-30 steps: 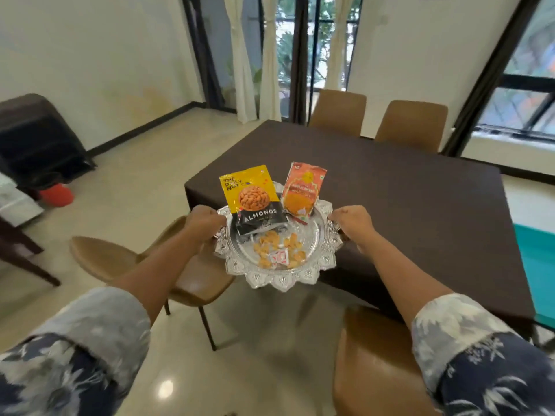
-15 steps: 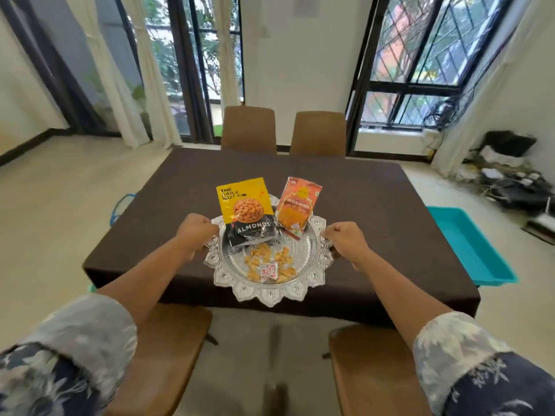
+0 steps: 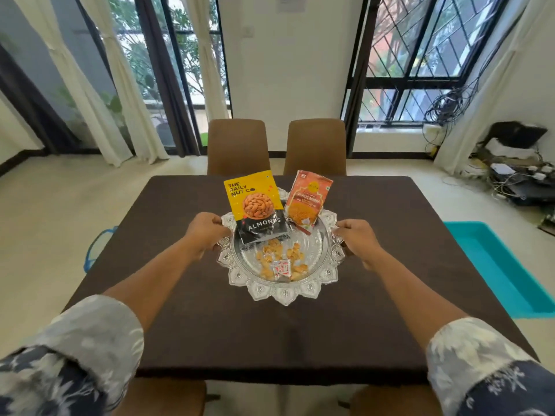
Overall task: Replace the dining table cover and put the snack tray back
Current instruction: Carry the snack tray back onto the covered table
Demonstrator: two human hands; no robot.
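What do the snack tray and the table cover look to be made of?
Snack tray: likely silver-toned metal, possibly metallised plastic; shiny, with an embossed scalloped rim and bright reflections. Table cover: seemingly dark brown fabric, matte; no glare, and it drapes over the near edge.

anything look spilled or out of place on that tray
Nothing damaged, but small orange pieces lie loose in the silver tray, outside either packet, and the almonds pouch and orange packet overhang its far rim.
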